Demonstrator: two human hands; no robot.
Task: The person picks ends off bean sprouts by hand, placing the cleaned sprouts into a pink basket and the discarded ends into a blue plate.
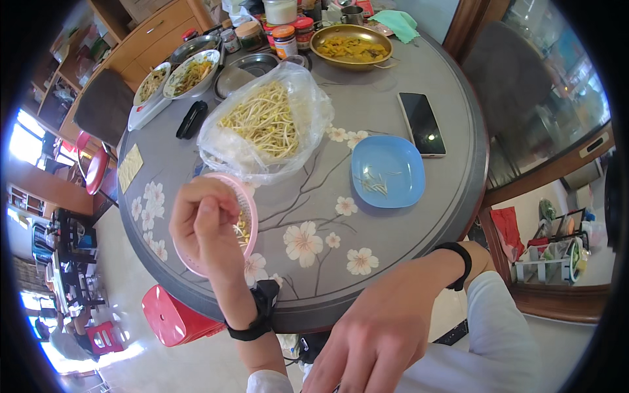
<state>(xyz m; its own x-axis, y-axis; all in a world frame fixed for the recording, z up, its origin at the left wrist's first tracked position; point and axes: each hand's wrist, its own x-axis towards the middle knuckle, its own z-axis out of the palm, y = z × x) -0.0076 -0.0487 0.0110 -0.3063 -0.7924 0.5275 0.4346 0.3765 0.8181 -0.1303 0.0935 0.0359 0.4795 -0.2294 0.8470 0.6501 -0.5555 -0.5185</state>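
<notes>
My left hand is raised over a pink perforated plastic basket, fingers curled in and thumb against them; nothing shows in its grip. Yellow-headed bean sprouts lie inside the basket, partly hidden by that hand. Just beyond it, a clear plastic bag stands spread around a heap of bean sprouts. To the right, a blue plastic dish holds a few thin pale sprout pieces. My right hand hangs near my lap, before the table's edge, its fingertips cut off or hidden.
The round table has a flower-printed cover. A smartphone lies beyond the dish. Farther back stand a brass-coloured pan of food, jars and bowls of food. A black object lies left. Below is a red stool.
</notes>
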